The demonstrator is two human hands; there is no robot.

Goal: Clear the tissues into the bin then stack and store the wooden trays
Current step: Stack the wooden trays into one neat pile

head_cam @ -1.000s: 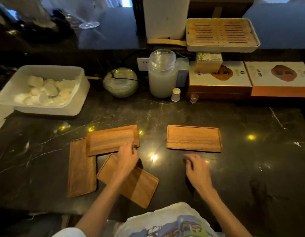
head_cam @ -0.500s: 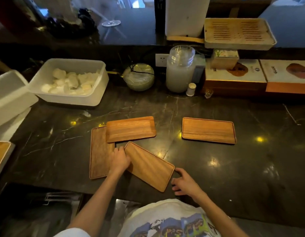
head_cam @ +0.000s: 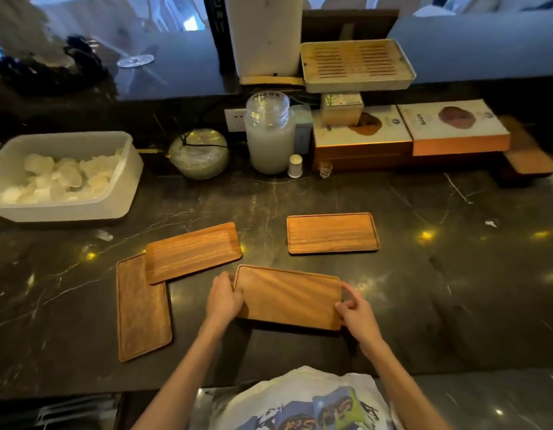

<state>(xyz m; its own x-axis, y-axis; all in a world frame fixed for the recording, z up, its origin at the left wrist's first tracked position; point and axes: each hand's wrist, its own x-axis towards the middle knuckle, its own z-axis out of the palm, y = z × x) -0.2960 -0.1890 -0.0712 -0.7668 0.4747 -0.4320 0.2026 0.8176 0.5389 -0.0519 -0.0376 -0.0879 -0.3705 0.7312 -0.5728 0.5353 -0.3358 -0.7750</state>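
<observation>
Nearest me, both hands are clamped on one wooden tray [head_cam: 289,297]: left hand [head_cam: 223,297] grips its left short end, right hand [head_cam: 355,311] its right short end. The tray is rectangular, raised-rimmed, warm brown, lying lengthwise on the dark marble counter [head_cam: 424,290]. Left of it, an upright-lying tray [head_cam: 141,311] sits partly beneath an angled tray [head_cam: 193,251]. A fourth tray [head_cam: 332,233] rests apart, further back to the right. Far left, a white bin [head_cam: 92,209] holds crumpled tissues [head_cam: 61,180]. At the rear stand a glass jar [head_cam: 269,135] and boxed goods [head_cam: 455,127]; I cannot read their printing. The shirt print nearest the camera is likewise illegible.
</observation>
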